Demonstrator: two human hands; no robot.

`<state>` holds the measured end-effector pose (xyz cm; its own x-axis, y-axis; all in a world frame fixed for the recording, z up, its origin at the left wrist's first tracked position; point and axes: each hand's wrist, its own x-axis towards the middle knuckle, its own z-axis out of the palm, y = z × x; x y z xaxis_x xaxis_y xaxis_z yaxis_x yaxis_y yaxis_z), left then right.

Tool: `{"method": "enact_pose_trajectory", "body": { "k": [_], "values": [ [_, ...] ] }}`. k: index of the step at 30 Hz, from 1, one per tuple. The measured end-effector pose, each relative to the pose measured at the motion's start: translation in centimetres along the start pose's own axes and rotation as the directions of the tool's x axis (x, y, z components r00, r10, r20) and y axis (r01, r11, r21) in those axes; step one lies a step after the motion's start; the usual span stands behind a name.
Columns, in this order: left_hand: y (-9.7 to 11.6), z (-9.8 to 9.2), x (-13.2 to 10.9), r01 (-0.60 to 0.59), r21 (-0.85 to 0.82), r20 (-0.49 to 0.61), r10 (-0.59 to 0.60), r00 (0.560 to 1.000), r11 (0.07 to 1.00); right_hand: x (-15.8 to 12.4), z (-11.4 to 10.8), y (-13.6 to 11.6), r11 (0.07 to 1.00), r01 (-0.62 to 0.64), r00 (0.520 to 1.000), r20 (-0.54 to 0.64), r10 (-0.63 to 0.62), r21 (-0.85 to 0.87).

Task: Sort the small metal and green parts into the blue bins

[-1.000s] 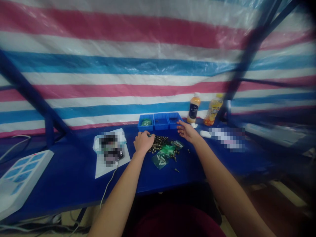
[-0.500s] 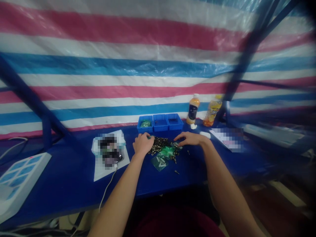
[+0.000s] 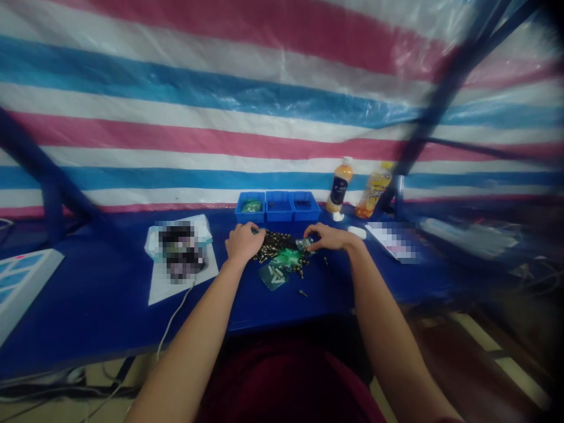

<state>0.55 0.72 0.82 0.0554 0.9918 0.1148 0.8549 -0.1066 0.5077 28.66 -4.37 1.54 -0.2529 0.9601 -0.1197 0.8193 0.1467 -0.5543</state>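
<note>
Pinching a small clear plastic packet (image 3: 303, 244) between thumb and fingers of the right hand (image 3: 332, 237), just right of frame centre. Holding the left hand (image 3: 244, 241) curled at the left edge of a mid-frame heap of dark, brassy metal screw-like parts (image 3: 277, 241); cannot tell whether clenched on anything. Bordered below by a crumpled green plastic bag (image 3: 287, 257) and a flat clear bag of white cylinders (image 3: 274, 276); backed by three blue plastic bins (image 3: 279, 216) higher up.

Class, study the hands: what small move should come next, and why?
Probably lift the small clear bag with the right hand: that hand is at the bag, which lies at the right edge of the heaped metal pieces.
</note>
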Motion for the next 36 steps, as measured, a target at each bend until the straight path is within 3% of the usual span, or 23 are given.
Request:
{"method": "enact_pose_trajectory", "body": {
  "k": [6, 10, 15, 17, 20, 22, 24, 29, 32, 36],
  "values": [
    [-0.3, 0.2, 0.4, 0.017, -0.071, 0.018, -0.015, 1.000, 0.997, 0.4, 0.5, 0.2, 0.958, 0.031, 0.999, -0.045, -0.019, 0.287],
    [-0.5, 0.2, 0.6, 0.013, -0.096, 0.017, -0.011, 1.000, 0.995, 0.5, 0.5, 0.1, 0.935, 0.094, 0.979, -0.202, -0.025, 0.342],
    [-0.4, 0.0, 0.8, 0.045, -0.155, 0.031, -0.040, 0.999, 0.987, 1.1, 0.6, -0.3, 0.905, 0.213, 0.918, -0.393, -0.055, 0.369],
    [-0.1, -0.2, 0.5, -0.014, -0.156, -0.045, 0.007, 0.999, 0.988, 1.4, 0.8, -0.7, 0.895, 0.255, 0.887, -0.456, -0.066, 0.366],
    [0.8, -0.6, -0.1, -0.273, -0.223, -0.168, 0.239, 0.956, 0.936, 1.7, 1.0, -2.0, 0.856, 0.343, 0.847, -0.522, -0.104, 0.387],
    [1.5, -0.7, -0.7, -0.428, -0.333, -0.161, 0.397, 0.904, 0.840, 1.8, 1.4, -3.0, 0.811, 0.403, 0.837, -0.529, -0.139, 0.425],
    [2.1, -0.6, -1.2, -0.463, -0.423, -0.107, 0.464, 0.879, 0.779, 1.8, 1.8, -4.0, 0.766, 0.443, 0.839, -0.516, -0.170, 0.467],
    [2.4, 0.0, -1.3, -0.399, -0.598, -0.043, 0.469, 0.882, 0.695, 2.0, 2.6, -5.5, 0.727, 0.450, 0.863, -0.462, -0.204, 0.519],
    [2.1, 0.4, -0.9, -0.371, -0.655, -0.050, 0.452, 0.891, 0.659, 2.3, 2.8, -5.8, 0.704, 0.449, 0.852, -0.500, -0.153, 0.550],
    [2.0, 0.6, -0.7, -0.369, -0.662, -0.066, 0.440, 0.896, 0.652, 2.4, 3.2, -6.1, 0.700, 0.387, 0.872, -0.486, -0.066, 0.600]
  ]
}}
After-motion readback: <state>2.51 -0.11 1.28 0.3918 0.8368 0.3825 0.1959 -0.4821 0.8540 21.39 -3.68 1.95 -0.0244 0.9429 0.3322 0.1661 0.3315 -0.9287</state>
